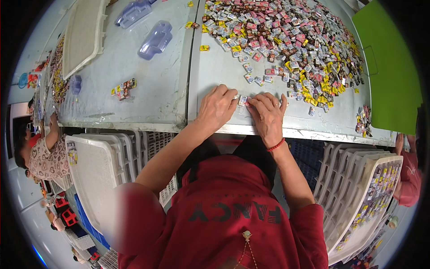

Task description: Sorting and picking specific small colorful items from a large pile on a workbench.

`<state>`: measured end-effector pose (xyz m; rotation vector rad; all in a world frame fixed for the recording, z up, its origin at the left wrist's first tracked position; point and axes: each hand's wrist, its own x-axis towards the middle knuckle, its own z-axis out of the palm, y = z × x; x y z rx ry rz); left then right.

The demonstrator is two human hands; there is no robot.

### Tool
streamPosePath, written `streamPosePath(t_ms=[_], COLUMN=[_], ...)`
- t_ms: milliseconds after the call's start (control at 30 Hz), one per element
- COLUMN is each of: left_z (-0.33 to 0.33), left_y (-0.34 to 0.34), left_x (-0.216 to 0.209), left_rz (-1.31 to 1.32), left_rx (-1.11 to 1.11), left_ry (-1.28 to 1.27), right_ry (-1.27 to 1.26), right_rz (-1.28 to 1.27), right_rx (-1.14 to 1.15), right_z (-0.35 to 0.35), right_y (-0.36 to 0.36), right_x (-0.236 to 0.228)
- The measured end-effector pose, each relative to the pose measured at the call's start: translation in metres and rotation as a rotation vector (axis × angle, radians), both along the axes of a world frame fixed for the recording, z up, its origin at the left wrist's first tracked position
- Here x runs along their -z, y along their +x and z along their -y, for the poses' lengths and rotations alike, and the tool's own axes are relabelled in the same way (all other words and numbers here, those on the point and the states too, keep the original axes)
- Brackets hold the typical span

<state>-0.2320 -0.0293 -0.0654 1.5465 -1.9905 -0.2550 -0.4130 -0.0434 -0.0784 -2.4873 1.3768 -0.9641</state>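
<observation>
Near the table's front edge, my left hand is closed, thumb and forefinger pinching a small whitish packet mostly hidden by the fingertips. Just right of it, a small white and blue wrapped packet lies on the table. My right hand has its thumb and fingers closed on a small pink packet touching the white and blue one. Beyond both hands spreads a large heap of small wrapped packets in pink, white, yellow and brown.
Left of the table seam lie a few joined packets and clear blue plastic trays. A white crate rests further left. Stacked white trays stand below at left, filled ones at right. A green panel borders the right. Co-workers sit at both sides.
</observation>
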Motion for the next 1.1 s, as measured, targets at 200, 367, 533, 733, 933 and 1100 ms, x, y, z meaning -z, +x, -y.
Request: streamPosePath(t_ms=[200, 367, 533, 733, 933, 1100], left_z=[0.007, 0.004, 0.001, -0.001, 0.018, 0.092], left_y=[0.009, 0.01, 0.011, 0.016, 0.025, 0.039], left_x=[0.003, 0.018, 0.026, 0.025, 0.018, 0.009], left_rz=[-0.01, -0.109, -0.164, -0.256, -0.349, -0.12], left_rx=[-0.007, 0.003, -0.019, -0.029, -0.002, -0.047], left_ry=[0.089, -0.157, -0.177, -0.153, -0.083, -0.232], right_ry=[0.0, -0.006, -0.044, -0.078, 0.048, -0.042], right_rz=[0.0, -0.015, 0.002, 0.015, 0.068, -0.027], right_rx=[0.0, -0.011, -0.021, -0.009, 0.035, -0.001], right_z=[0.001, 0.002, 0.001, -0.004, -0.008, 0.042], right_y=[0.0, 0.0, 0.014, 0.021, 0.018, 0.018], right_x=[0.001, -0.001, -0.001, 0.0, -0.008, -0.029])
